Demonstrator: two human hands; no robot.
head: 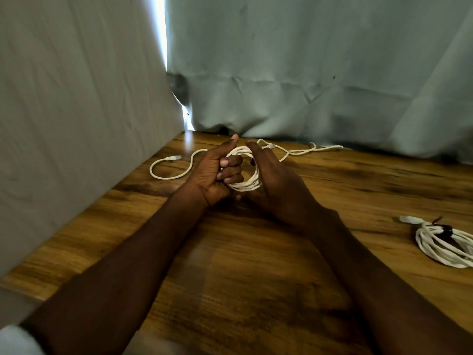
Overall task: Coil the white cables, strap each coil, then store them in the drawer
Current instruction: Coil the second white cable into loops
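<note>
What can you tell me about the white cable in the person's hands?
The white cable is thin and cord-like, partly wound into round loops. The left hand grips the loops with curled fingers; the right hand rests against their other side. Loose ends trail on the wooden table, one towards the left ending in a clear plug.

Place: a draped-off recording corner, I think, not clearly home or office.
Far and left: pale cloth sheets [307, 60] hanging around me.
Surface: wood-grain counter [256, 265].
</note>
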